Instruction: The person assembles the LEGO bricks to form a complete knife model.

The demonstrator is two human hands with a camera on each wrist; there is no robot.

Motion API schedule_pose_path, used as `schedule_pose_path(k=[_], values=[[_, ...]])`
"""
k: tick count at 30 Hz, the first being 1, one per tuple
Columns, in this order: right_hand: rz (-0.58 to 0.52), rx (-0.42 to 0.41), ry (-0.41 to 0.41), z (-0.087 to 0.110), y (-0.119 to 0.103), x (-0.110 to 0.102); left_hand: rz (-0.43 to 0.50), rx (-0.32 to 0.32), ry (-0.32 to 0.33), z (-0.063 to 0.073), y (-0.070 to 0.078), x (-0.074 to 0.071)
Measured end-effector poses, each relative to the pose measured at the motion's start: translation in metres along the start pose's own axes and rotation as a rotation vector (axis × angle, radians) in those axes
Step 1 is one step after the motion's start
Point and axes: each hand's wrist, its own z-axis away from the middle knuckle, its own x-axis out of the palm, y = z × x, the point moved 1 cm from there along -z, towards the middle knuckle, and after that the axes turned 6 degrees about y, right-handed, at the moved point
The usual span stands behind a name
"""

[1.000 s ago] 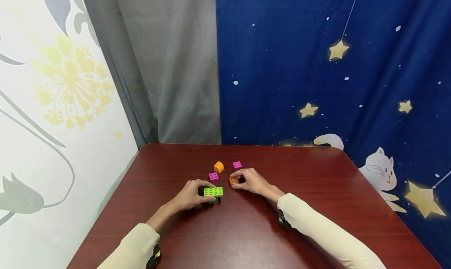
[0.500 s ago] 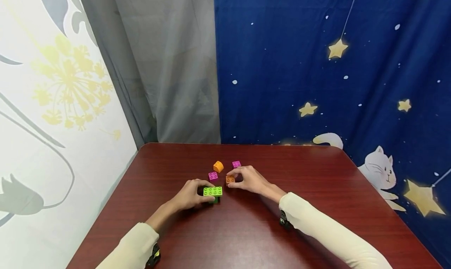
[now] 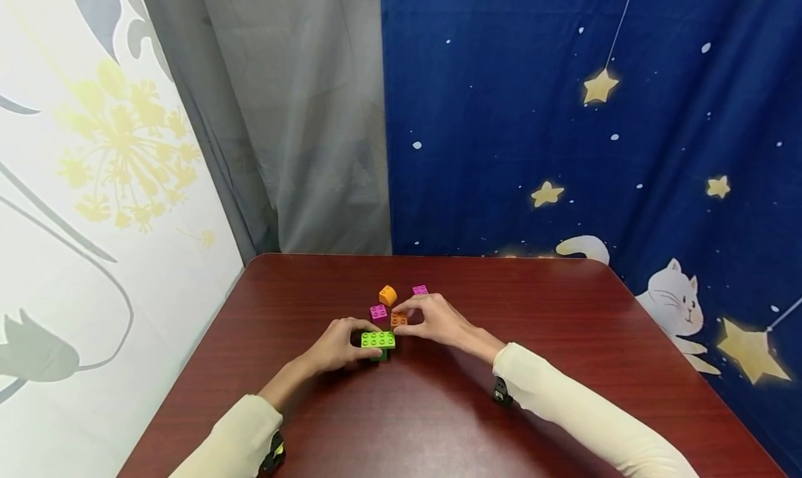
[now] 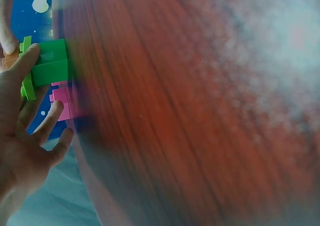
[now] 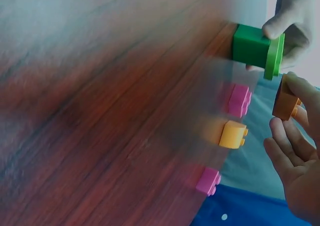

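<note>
My left hand (image 3: pixel 341 346) grips a light-green flat building brick (image 3: pixel 378 339) between thumb and fingers. That plate sits on top of a taller dark-green block (image 5: pixel 250 46), which stands on the table. My right hand (image 3: pixel 438 319) pinches a brown-orange building brick (image 5: pixel 286 101) with four studs, held off the tabletop beside the far right end of the light-green plate. In the left wrist view the brown-orange brick (image 4: pixel 10 60) is mostly hidden behind fingers. Whether it touches the green plate I cannot tell.
Just beyond the hands lie a magenta brick (image 3: pixel 379 313), a yellow-orange curved brick (image 3: pixel 388 296) and a second magenta brick (image 3: pixel 420 290), partly behind the right hand. Dark red wooden table (image 3: pixel 401 422); grey and blue curtains (image 3: pixel 489 116) hang behind its far edge.
My right hand has lifted the brown-orange brick and carried it left, to beside the light-green plate. My left hand has stayed in place on the green bricks.
</note>
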Motion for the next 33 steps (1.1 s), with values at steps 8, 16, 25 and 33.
schedule_pose_path(k=[8, 16, 25, 33], values=[[-0.040, -0.056, -0.006, -0.001, -0.009, 0.008, 0.017, -0.003, -0.016, -0.002, -0.001, 0.000], [-0.065, -0.092, -0.011, -0.002, -0.017, 0.018, -0.031, -0.012, -0.015, -0.004, -0.002, 0.000], [-0.056, -0.087, 0.018, -0.003, -0.021, 0.025, -0.058, -0.015, -0.016, -0.005, -0.004, -0.001], [-0.083, -0.078, 0.015, -0.005, -0.025, 0.030, -0.074, 0.006, -0.014, -0.005, -0.003, -0.004]])
